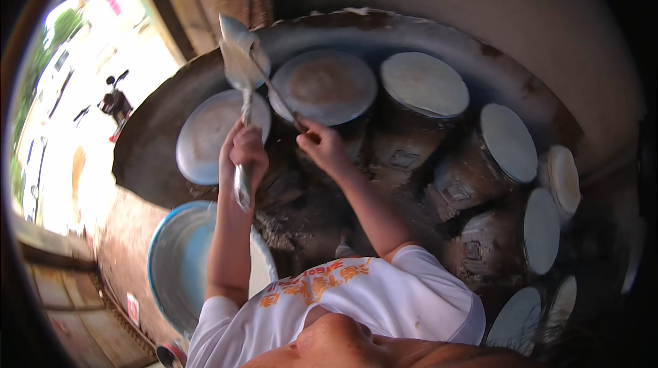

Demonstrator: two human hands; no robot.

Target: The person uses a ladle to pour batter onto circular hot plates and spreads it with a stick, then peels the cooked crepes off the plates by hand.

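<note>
My left hand (248,154) is closed round the pale, wrapped-looking handle of a long-handled scoop (241,59). The scoop's head is raised above the gap between two round griddles and looks coated with something cream-coloured; blur hides its exact form. Closed on a thin dark rod-like tool (278,97), my right hand (322,146) is to the right of it, the tool's far end meeting the scoop's head. Below the scoop lie the left griddle (199,142) and the middle griddle (346,87), both pale with a browner centre.
Several drum-like stoves (404,149) curve round to the right, topped by round plates with pale, thin layers (425,83). A large blue-rimmed tub (157,251) with whitish contents stands at lower left. A dark curved wall (521,66) rises behind; a parked motorbike (116,102) is outside.
</note>
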